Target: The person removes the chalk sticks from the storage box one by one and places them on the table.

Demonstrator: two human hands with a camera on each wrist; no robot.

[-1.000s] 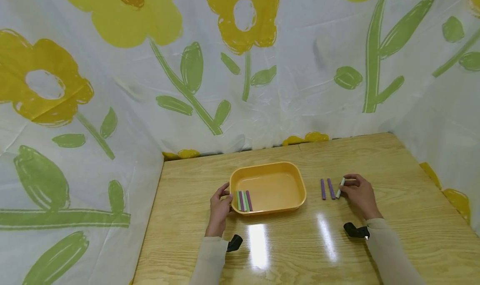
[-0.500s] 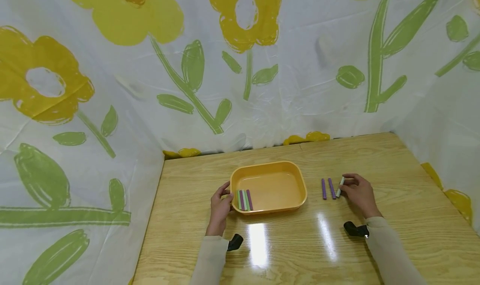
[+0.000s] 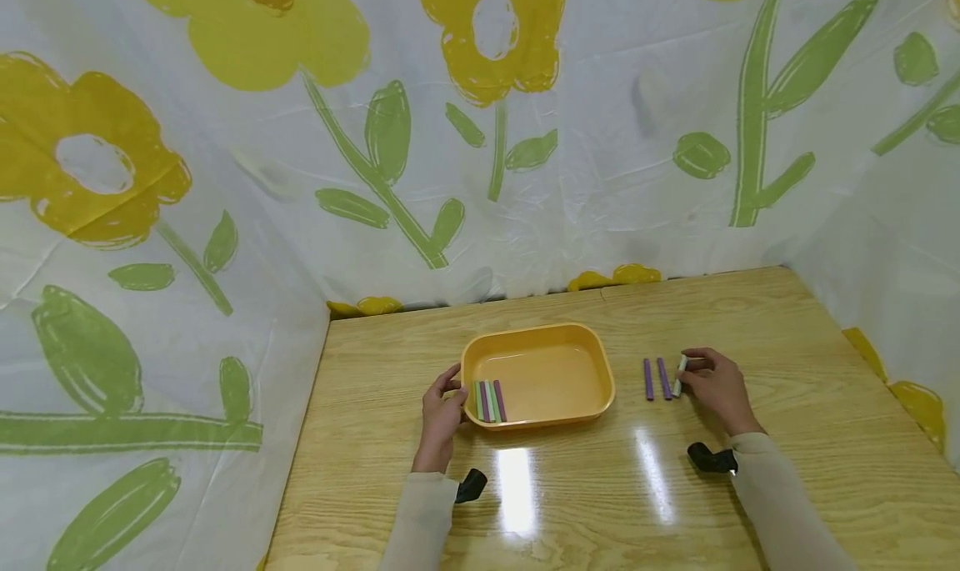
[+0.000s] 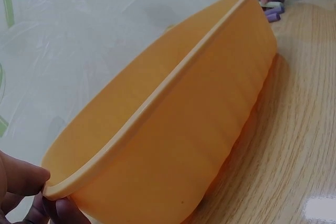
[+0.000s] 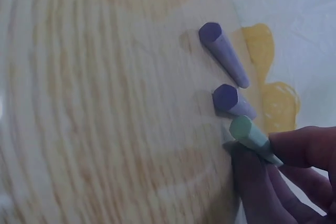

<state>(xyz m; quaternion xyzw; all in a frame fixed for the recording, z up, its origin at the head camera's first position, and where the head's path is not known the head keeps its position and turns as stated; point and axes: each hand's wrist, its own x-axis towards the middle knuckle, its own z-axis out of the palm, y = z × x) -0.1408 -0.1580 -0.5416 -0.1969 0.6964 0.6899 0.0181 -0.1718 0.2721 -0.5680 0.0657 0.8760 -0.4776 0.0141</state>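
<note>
From my post, I have the left hand (image 3: 441, 413) pinching the left end of the orange tray's rim (image 4: 149, 100), and the right hand (image 3: 717, 388) pinching a pale green stick (image 5: 253, 136) just beside two purple sticks (image 3: 648, 379). I judge a straight lift best — a sideways drag could nudge the nearer purple one. A row of green and purple sticks (image 3: 492, 402) lies inside the tray's left end. The wood-grained table (image 3: 585, 496) is glossy, with flower-printed white sheeting (image 3: 600, 137) behind and at both sides.
</note>
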